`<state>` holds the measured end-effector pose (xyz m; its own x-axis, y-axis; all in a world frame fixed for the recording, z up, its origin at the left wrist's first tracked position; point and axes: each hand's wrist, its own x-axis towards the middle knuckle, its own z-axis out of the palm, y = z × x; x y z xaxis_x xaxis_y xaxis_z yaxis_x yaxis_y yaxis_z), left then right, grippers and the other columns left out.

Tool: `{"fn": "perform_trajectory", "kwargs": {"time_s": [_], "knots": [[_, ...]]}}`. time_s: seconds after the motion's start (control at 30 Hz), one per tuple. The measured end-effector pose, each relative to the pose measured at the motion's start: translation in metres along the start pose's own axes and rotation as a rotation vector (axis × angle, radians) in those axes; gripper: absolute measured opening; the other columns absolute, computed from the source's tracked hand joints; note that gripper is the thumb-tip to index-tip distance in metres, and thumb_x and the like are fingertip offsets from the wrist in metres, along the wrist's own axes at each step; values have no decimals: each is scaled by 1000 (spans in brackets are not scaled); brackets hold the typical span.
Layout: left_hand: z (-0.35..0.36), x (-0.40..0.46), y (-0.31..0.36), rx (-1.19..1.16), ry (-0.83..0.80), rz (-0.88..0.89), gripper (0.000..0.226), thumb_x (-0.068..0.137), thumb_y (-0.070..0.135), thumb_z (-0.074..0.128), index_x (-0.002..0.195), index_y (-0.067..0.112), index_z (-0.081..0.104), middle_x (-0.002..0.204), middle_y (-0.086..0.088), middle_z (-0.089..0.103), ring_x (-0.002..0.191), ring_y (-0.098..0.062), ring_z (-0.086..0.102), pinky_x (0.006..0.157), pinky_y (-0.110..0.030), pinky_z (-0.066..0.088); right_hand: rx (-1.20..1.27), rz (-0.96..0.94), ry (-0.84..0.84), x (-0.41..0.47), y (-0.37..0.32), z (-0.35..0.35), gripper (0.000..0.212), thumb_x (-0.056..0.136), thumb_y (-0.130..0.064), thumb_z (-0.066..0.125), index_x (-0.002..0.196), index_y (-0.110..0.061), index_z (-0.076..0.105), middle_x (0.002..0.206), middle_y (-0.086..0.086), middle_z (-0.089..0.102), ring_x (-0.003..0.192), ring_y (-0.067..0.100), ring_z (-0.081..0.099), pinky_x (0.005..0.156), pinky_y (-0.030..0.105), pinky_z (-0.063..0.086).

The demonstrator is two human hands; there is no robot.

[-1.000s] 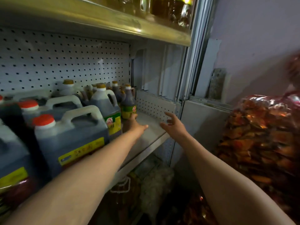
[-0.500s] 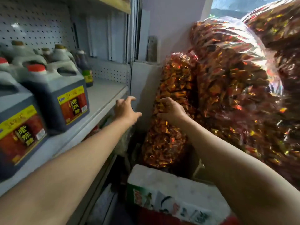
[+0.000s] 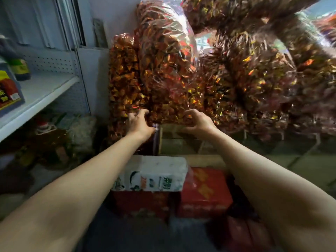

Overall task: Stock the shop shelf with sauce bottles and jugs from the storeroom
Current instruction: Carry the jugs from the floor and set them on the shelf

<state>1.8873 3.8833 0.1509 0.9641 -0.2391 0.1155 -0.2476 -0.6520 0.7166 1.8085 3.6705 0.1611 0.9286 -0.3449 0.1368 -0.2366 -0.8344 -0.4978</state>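
The white shop shelf (image 3: 47, 87) runs along the left. On it stand a dark sauce jug (image 3: 8, 91) with a red and yellow label, cut off by the frame edge, and a small dark bottle (image 3: 20, 68) with a green label. Both my arms reach forward, away from the shelf. My left hand (image 3: 139, 122) curls its fingers round the lower left corner of a big clear bag of red-gold foil pieces (image 3: 167, 70). My right hand (image 3: 198, 120) curls its fingers on the same bag's lower edge. Neither hand holds a bottle or jug.
More foil-filled bags (image 3: 258, 73) pile up at the right and top. Below my hands sit a white printed carton (image 3: 151, 176) and red boxes (image 3: 204, 190). Under the shelf stands an amber jug with a red cap (image 3: 45, 137) beside a pale bundle (image 3: 81, 130).
My view swung right from the shelf to the foil bags. Both hands left the shelf board, moved right and down, and closed on the bottom of the middle bag.
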Motion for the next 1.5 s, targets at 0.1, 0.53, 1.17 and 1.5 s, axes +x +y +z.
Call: {"fn": "perform_trajectory", "kwargs": {"time_s": [0.1,0.53,1.17,1.5], "knots": [[61,-49,55,5,-42,38,69,81,26,81,141,27,46,140,-14,39,130,-30,43,105,-33,38,-66,66,13,-51,80,-47,68,77,-31,85,137,-30,54,127,5,60,116,22,59,90,26,45],[307,-204,249,132,-328,262,66,83,30,78,139,34,44,145,-10,32,135,-32,31,108,-42,38,-141,444,58,-249,365,-187,69,80,-35,83,140,-34,50,139,9,51,130,29,49,108,41,45],[574,-252,357,200,-848,408,69,81,32,79,139,32,43,144,-14,33,135,-39,33,106,-45,38,6,947,112,-344,587,-195,70,84,-33,80,145,-36,46,146,5,42,129,26,51,99,40,49],[696,-320,274,281,-989,157,68,81,35,80,140,30,45,143,-11,40,129,-36,45,106,-42,42,213,1071,-63,-410,728,-99,70,86,-35,79,147,-29,45,142,5,45,122,25,54,89,30,43]]}}
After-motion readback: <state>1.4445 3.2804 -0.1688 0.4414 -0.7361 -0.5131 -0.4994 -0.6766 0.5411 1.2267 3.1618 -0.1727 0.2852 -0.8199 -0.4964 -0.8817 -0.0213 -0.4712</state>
